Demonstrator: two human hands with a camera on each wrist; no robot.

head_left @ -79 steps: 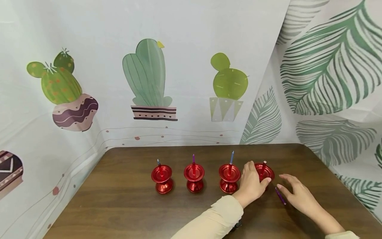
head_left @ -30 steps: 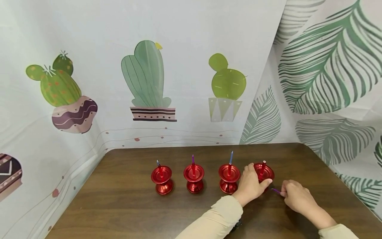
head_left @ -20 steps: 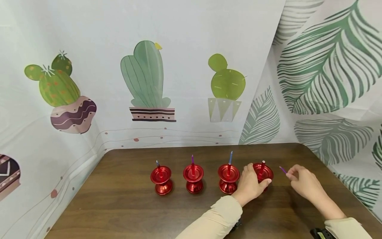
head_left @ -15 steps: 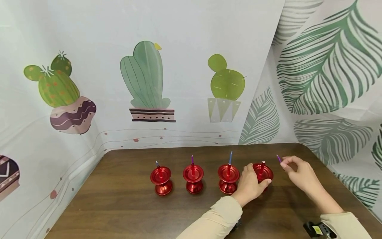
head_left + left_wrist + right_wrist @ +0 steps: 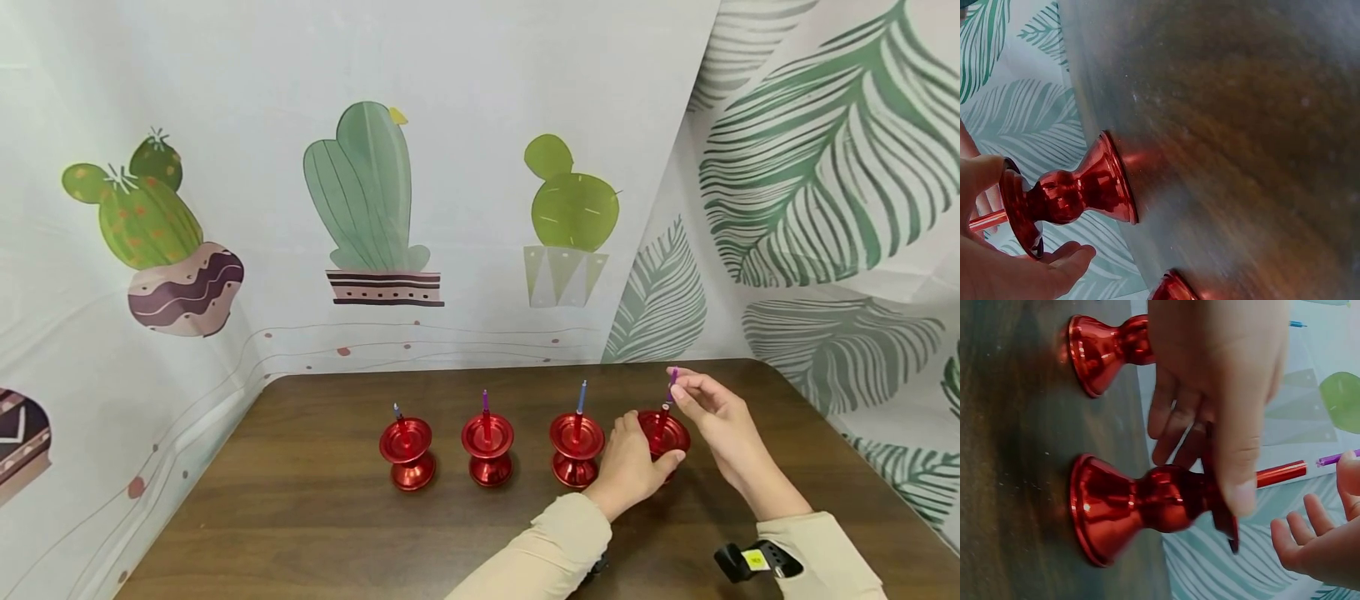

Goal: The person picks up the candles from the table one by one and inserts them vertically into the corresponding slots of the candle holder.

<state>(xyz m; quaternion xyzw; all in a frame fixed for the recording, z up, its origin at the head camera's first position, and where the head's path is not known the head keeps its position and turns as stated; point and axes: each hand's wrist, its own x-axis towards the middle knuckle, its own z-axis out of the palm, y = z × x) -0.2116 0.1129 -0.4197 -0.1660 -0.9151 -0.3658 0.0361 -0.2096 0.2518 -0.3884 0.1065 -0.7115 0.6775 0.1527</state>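
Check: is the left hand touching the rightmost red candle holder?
Touching. In the right wrist view the left hand wraps the rightmost red candle holder, thumb pressed on its dish rim; the head view shows the same grip.

To the left of my hands, three red candle holders [image 5: 488, 448] stand in a row on the dark wooden table [image 5: 315, 517], each with a thin candle upright, and beyond them hang the cactus-print backdrop [image 5: 367, 192] and, rightward, a leaf-print cloth [image 5: 825, 183].
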